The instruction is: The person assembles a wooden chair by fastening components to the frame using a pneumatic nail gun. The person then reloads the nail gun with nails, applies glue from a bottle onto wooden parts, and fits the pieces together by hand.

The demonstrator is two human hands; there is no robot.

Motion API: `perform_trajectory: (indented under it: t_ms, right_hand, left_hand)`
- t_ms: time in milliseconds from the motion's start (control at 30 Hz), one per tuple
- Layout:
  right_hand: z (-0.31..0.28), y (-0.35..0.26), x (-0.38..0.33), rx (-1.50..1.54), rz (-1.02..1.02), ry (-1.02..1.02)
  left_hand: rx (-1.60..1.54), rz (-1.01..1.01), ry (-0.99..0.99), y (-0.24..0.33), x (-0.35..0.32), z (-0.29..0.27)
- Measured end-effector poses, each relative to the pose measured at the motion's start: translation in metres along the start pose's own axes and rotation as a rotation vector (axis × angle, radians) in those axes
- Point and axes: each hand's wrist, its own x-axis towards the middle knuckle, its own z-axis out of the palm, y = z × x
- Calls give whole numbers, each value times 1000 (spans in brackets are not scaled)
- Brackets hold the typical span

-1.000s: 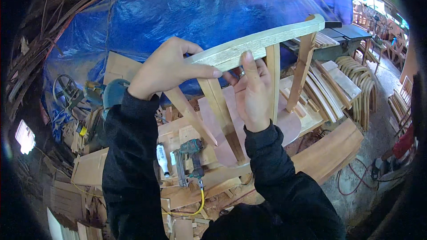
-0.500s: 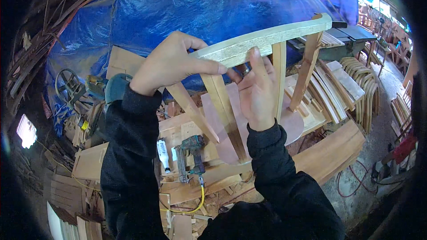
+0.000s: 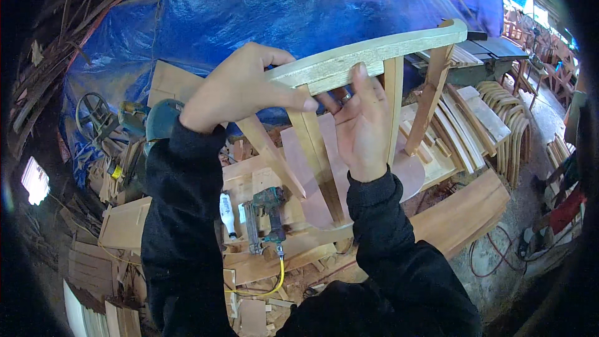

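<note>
A pale curved rail (image 3: 412,40) tops a wooden frame on several upright posts, among them a flat post (image 3: 315,150) and a slanted one (image 3: 430,97). They stand on a rounded pinkish board (image 3: 399,178). Below the rail, between two posts, runs a rough pale wood strip (image 3: 343,78). My left hand (image 3: 240,90) is closed round the rail's left end, thumb in front and fingers over the top. From beneath, my right hand (image 3: 362,125) pinches the strip, its thumb on the front face. Its other fingers are partly hidden behind the wood.
A nail gun (image 3: 268,209) with a yellow air hose (image 3: 281,274) lies on the workbench boards, beside a white bottle (image 3: 227,215). Blue tarp (image 3: 281,6) hangs behind. Curved wooden parts (image 3: 511,118) are stacked at right. A long board (image 3: 462,215) lies at front right.
Both hands keep their hold, with the left thumb shifting slightly down along the rail. At the far right edge, a person in red has moved slightly.
</note>
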Motion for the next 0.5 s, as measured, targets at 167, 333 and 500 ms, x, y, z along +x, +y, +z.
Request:
perform_trajectory:
  t_ms: [167,333,500]
  right_hand:
    - [1,6,2,6,0,-35]
    - [-3,-1,3,-27,-15,-17]
    - [-1,5,1,16,-3,-41]
  left_hand:
    - [213,278,135,-11,-16,-6]
    - [-262,312,888,-41,-60,44]
    - [-681,38,936,-63,-64,106]
